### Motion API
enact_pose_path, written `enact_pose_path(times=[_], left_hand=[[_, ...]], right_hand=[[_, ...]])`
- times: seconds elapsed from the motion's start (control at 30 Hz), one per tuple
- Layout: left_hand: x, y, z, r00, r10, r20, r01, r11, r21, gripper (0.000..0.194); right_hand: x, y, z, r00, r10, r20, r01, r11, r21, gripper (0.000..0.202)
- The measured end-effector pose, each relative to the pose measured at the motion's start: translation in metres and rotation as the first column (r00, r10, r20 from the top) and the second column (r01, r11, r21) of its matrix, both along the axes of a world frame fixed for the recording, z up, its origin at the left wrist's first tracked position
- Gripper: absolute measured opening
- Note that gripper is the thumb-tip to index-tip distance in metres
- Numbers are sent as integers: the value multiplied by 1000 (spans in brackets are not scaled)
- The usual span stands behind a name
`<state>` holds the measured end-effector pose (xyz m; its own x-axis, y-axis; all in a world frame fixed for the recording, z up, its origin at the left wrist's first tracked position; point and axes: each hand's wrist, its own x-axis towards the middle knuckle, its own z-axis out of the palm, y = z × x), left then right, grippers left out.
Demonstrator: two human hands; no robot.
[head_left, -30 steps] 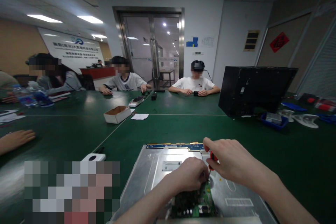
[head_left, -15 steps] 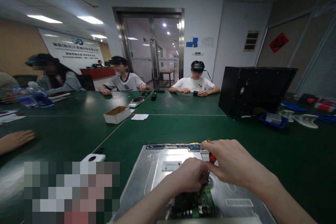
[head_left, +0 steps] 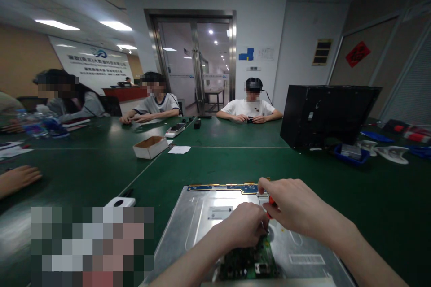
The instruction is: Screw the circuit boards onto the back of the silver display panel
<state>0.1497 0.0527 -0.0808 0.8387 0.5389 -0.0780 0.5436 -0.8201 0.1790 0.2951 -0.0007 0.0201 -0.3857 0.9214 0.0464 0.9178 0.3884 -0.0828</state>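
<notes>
A screwdriver [head_left: 271, 200] with a red handle stands over the silvery metal back of a flat display panel [head_left: 198, 226]. My right hand [head_left: 299, 204] is closed round its handle from the right. Lower down, the fingers of my left hand [head_left: 245, 224] pinch the shaft near its tip. The tip is hard to make out, close to the upper edge of a green circuit board [head_left: 247, 262] fixed on the panel. A narrow blue circuit strip [head_left: 218, 188] runs along the panel's far edge. My left forearm crosses the panel and covers part of it.
A black monitor [head_left: 330, 116] stands at the right, beside a blue tray [head_left: 352, 156]. An open white box [head_left: 151, 149] and a paper slip [head_left: 179, 150] lie ahead on the green table [head_left: 229, 166]. Another person's hand [head_left: 22, 179] rests at the left.
The fingers of my right hand have shifted on the screwdriver's handle, showing more red. My left hand stays almost where it was. Across the table, a person has brought both arms together.
</notes>
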Motion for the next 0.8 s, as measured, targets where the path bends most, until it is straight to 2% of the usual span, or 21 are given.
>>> enact_pose_path(times=[0.23, 0.3, 0.4, 0.5, 0.6, 0.7, 0.8], left_hand=[[0, -1, 2, 1000, 4, 2, -4, 1000, 5, 13], [0, -1, 2, 1000, 7, -1, -7, 1000, 11, 13], [0, -2, 2, 1000, 6, -1, -6, 1000, 8, 13], [0, -2, 3, 1000, 13, 4, -13, 1000, 1, 12], [1, -2, 4, 1000, 21, 9, -21, 1000, 4, 10], [0, -1, 3, 1000, 11, 13, -11, 1000, 3, 10], [-1, 0, 1, 1000, 13, 16, -12, 1000, -10, 9]], right_hand=[[15, -1, 5, 989, 89, -118, -99, 992, -78, 32], [13, 0, 4, 995, 67, -81, -70, 997, -36, 29], [5, 2, 1, 999, -32, 25, 31, 999, 39, 20], [-2, 4, 0, 987, -107, 121, 99, 993, 68, 22], [-5, 5, 2, 979, -115, 171, 100, 991, 90, 27], [-4, 3, 3, 982, -92, 163, 81, 994, 70, 19], [-1, 3, 2, 995, -56, 84, 53, 998, 35, 11]])
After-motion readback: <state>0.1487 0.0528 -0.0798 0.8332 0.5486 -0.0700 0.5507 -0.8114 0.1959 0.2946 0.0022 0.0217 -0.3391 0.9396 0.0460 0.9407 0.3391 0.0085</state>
